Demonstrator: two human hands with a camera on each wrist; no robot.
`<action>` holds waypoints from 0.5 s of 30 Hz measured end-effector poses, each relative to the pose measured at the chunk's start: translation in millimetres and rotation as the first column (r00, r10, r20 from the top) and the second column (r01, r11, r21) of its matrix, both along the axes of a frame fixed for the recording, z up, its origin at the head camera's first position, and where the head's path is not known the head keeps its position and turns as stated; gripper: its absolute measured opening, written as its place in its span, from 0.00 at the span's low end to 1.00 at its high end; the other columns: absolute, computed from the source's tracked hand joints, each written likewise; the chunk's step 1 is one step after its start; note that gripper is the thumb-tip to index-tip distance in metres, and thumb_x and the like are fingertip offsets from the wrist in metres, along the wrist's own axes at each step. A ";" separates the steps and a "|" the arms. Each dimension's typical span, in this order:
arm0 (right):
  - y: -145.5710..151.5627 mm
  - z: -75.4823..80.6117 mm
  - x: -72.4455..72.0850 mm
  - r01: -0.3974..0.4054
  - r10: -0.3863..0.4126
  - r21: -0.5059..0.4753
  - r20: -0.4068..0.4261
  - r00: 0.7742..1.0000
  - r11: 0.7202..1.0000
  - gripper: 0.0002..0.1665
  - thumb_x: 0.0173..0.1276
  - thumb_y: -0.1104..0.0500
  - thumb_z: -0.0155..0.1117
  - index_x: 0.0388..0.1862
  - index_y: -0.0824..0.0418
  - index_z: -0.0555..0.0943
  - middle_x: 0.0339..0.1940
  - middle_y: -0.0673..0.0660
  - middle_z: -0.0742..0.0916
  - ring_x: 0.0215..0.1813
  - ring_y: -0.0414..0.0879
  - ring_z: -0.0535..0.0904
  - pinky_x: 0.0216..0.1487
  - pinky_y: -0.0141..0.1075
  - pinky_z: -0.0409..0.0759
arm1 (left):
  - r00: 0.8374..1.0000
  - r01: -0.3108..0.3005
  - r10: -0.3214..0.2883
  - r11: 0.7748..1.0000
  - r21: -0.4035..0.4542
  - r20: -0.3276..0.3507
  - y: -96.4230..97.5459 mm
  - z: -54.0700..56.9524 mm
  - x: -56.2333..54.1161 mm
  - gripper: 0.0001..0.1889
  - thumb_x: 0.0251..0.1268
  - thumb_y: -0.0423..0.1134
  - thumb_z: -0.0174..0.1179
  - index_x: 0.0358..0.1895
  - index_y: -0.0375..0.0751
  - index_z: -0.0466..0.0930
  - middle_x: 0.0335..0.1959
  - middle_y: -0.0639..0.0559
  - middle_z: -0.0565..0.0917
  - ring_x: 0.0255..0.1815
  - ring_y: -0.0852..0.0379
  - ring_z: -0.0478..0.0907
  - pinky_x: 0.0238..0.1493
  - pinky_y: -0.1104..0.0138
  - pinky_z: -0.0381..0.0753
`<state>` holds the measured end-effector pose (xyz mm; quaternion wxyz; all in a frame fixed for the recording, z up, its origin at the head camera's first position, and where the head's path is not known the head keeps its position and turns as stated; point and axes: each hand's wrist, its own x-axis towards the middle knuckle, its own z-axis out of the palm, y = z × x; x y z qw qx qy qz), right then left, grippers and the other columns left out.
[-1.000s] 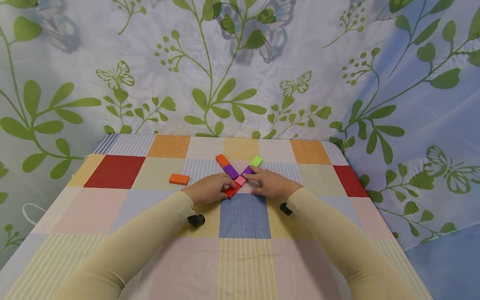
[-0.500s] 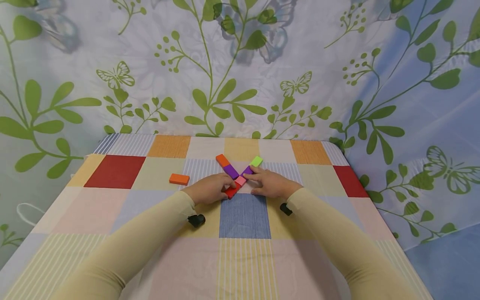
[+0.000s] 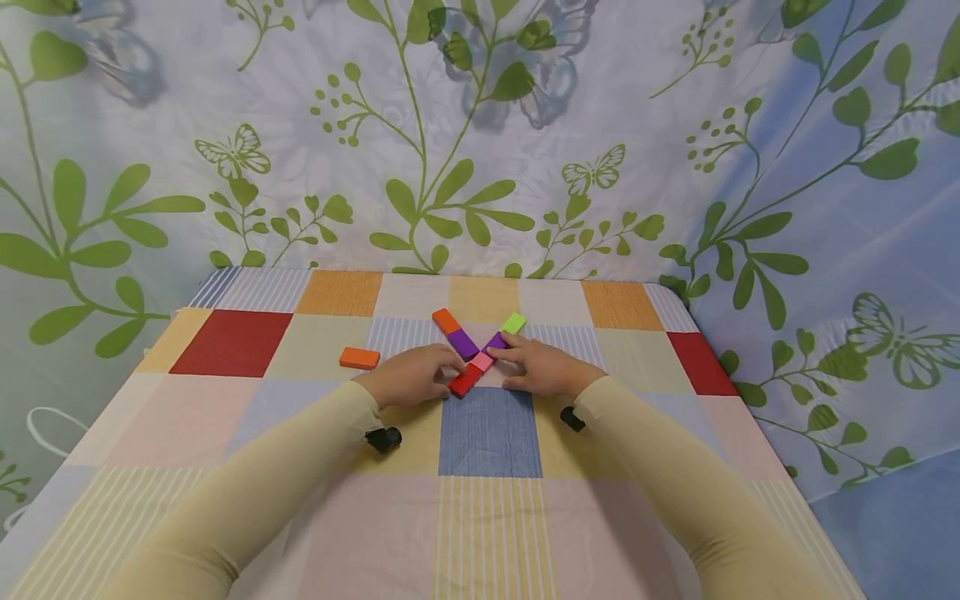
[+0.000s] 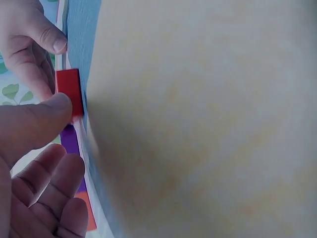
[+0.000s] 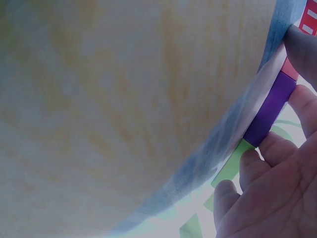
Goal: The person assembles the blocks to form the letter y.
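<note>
A slanting row of flat blocks lies mid-table in the head view: a red block, a pink block, a purple block and a green block. A second purple block and an orange block branch off to the upper left. My left hand is beside the red block, its thumb and fingers apart in the left wrist view and nothing between them. My right hand rests its extended fingers along the row's right side, against the purple block.
Another orange block lies alone to the left of my left hand. The table wears a patchwork cloth. A leaf-patterned curtain hangs behind its far edge, and a white cord shows at the left.
My left hand has drawn back slightly to the left from the red block, so more of that block shows. The right hand and the blocks appear still.
</note>
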<state>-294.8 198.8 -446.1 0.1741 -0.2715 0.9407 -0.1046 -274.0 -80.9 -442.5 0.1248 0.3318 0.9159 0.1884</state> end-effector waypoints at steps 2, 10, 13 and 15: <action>-0.3 -0.3 0.1 0.003 -0.003 0.000 0.005 1.000 1.000 0.44 0.75 0.44 0.68 0.84 0.41 0.62 0.89 0.58 0.55 0.87 0.62 0.56 0.82 0.57 0.62 | 1.000 -0.007 0.007 1.000 0.000 -0.002 -4.9 -0.5 0.0 0.20 0.71 0.39 0.68 0.64 0.46 0.83 0.64 0.49 0.82 0.58 0.51 0.80 0.69 0.54 0.79; -0.9 -3.3 0.3 0.006 -0.006 0.000 0.010 1.000 1.000 0.43 0.75 0.44 0.68 0.85 0.41 0.62 0.90 0.58 0.54 0.87 0.62 0.55 0.83 0.57 0.61 | 0.999 -0.002 0.002 1.000 0.000 -0.052 -28.3 1.3 1.3 0.19 0.70 0.39 0.69 0.62 0.42 0.83 0.63 0.46 0.84 0.66 0.45 0.79 0.73 0.50 0.75; -0.4 -4.7 0.1 -0.003 0.003 0.007 -0.001 1.000 1.000 0.43 0.75 0.44 0.68 0.85 0.41 0.61 0.90 0.58 0.54 0.87 0.62 0.55 0.83 0.56 0.61 | 0.996 -0.024 0.023 1.000 -0.015 -0.089 -38.7 1.5 1.7 0.19 0.69 0.40 0.69 0.61 0.42 0.84 0.63 0.46 0.84 0.69 0.43 0.78 0.73 0.46 0.74; 0.1 -5.3 0.0 -0.011 0.011 0.010 -0.007 1.000 1.000 0.44 0.75 0.44 0.67 0.85 0.42 0.61 0.90 0.59 0.54 0.88 0.61 0.54 0.83 0.56 0.60 | 0.992 -0.051 0.048 0.998 -0.023 -0.112 -46.6 1.2 2.1 0.19 0.68 0.40 0.69 0.61 0.43 0.84 0.63 0.46 0.85 0.69 0.42 0.78 0.72 0.44 0.73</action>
